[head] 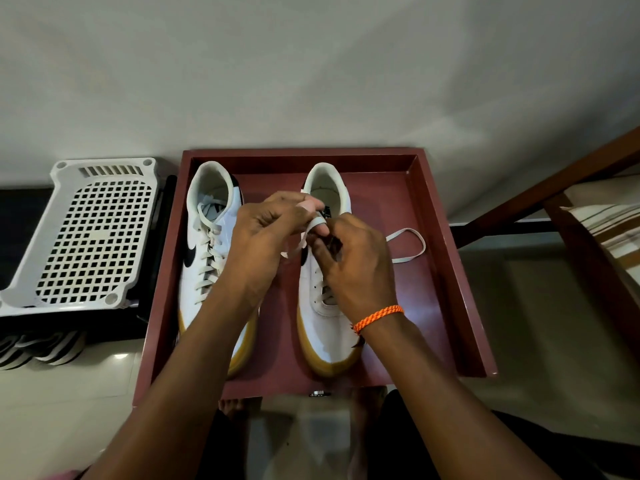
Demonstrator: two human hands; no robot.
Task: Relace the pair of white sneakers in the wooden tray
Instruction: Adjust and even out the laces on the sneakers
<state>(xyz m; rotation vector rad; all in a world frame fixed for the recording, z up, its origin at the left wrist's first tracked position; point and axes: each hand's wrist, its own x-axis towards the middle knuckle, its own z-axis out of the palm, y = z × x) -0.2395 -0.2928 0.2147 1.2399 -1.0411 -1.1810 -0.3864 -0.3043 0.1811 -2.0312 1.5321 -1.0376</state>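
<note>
A white perforated basket [93, 233] sits left of my wooden tray [446, 258]. Inside it – the laced sneaker [207, 244] and the unlaced sneaker [329, 327], mid-frame, half hidden by my left hand [266, 244] and right hand [353, 268], both pinching its white lace [408, 247].

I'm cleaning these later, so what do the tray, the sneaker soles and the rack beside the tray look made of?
Tray: likely wood, reddish-brown, smooth satin finish with a faint sheen. Sneaker soles: probably gum rubber, matte tan-yellow. Rack: white moulded plastic, going by its perforated grid.
</note>
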